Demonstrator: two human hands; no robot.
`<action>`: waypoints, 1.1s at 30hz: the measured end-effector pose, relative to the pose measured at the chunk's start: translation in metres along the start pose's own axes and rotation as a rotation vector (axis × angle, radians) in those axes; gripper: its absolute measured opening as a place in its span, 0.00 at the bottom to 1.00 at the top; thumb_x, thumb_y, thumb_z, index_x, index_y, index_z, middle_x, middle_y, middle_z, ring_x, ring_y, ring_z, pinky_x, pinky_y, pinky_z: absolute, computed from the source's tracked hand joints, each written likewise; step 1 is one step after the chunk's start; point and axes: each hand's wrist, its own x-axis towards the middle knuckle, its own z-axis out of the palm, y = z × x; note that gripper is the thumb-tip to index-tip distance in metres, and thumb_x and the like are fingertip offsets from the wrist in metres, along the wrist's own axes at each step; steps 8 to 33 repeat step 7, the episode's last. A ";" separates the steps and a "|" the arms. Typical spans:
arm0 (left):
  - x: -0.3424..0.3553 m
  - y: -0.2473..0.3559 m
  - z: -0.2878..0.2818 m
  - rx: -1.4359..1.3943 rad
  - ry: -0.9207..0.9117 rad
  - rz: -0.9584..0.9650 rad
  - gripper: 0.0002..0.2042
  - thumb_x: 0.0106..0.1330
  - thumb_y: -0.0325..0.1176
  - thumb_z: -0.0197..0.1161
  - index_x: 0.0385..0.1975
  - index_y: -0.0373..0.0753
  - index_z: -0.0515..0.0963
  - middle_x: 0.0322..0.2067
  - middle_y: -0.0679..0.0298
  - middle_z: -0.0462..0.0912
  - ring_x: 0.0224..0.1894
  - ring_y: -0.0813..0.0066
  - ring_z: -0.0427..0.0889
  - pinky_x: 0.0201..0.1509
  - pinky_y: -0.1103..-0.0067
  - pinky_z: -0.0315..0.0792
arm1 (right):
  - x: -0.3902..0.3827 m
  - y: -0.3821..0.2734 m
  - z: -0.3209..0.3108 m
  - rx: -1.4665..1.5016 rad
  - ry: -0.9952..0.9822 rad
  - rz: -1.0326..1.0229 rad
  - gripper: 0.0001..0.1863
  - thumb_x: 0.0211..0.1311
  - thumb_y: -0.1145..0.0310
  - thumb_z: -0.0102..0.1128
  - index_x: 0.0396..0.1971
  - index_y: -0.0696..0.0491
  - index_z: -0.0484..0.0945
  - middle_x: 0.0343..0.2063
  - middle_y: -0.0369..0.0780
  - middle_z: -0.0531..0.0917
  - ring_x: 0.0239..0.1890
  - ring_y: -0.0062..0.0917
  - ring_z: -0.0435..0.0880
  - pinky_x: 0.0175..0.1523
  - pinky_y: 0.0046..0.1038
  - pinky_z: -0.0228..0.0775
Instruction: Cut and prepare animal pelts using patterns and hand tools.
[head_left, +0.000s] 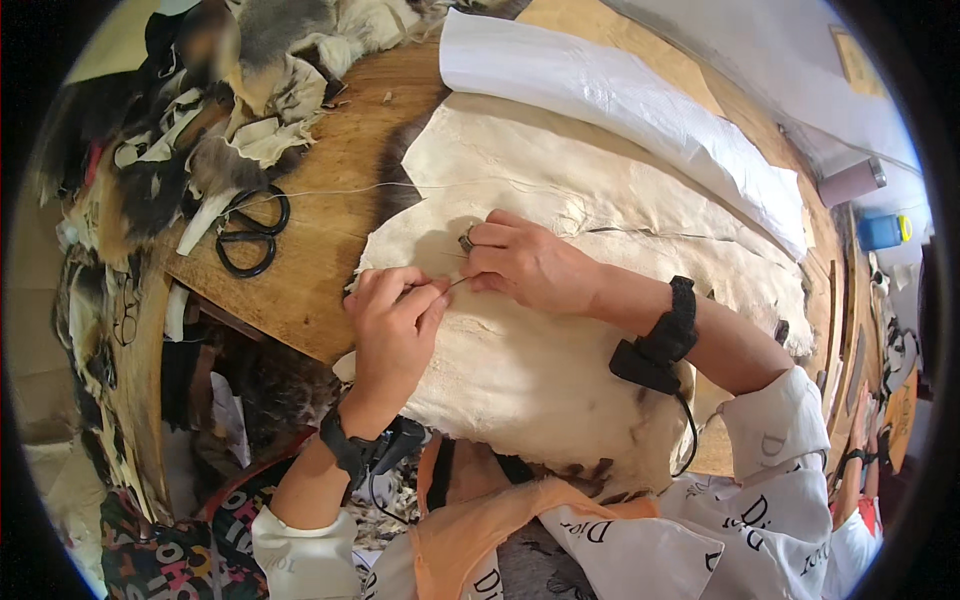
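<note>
A large cream-coloured fur hide (540, 370) lies skin side up across the wooden table. My left hand (395, 315) is closed, with thumb and fingers pinching the hide along a seam. Just right of it, my right hand (525, 265) is closed too; a thin sliver that looks like a sewing needle shows at its fingertips. A metal ring or thimble (466, 243) sits on one of its fingers. Between the two hands runs a short dark line in the skin. White thread (350, 188) trails over the hide and leftward past the black-handled scissors (252, 232).
A rolled white sheet (600, 95) lies along the hide's far side. Fur scraps (250, 80) pile up at the far left of the wooden table (340, 150). At the right stand a pink cylinder (852, 183) and a blue container (880, 232). Another person's arm shows at far right.
</note>
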 end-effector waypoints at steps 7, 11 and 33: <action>0.004 -0.004 -0.003 -0.123 -0.017 -0.090 0.05 0.52 0.28 0.61 0.29 0.44 0.80 0.30 0.71 0.74 0.37 0.68 0.70 0.43 0.68 0.59 | 0.003 0.000 0.007 -0.162 -0.008 -0.034 0.06 0.45 0.71 0.57 0.24 0.52 0.71 0.27 0.39 0.71 0.34 0.33 0.70 0.42 0.28 0.65; 0.004 -0.004 -0.003 -0.123 -0.017 -0.090 0.05 0.52 0.28 0.61 0.29 0.44 0.80 0.30 0.71 0.74 0.37 0.68 0.70 0.43 0.68 0.59 | 0.003 0.000 0.007 -0.162 -0.008 -0.034 0.06 0.45 0.71 0.57 0.24 0.52 0.71 0.27 0.39 0.71 0.34 0.33 0.70 0.42 0.28 0.65; 0.004 -0.004 -0.003 -0.123 -0.017 -0.090 0.05 0.52 0.28 0.61 0.29 0.44 0.80 0.30 0.71 0.74 0.37 0.68 0.70 0.43 0.68 0.59 | 0.003 0.000 0.007 -0.162 -0.008 -0.034 0.06 0.45 0.71 0.57 0.24 0.52 0.71 0.27 0.39 0.71 0.34 0.33 0.70 0.42 0.28 0.65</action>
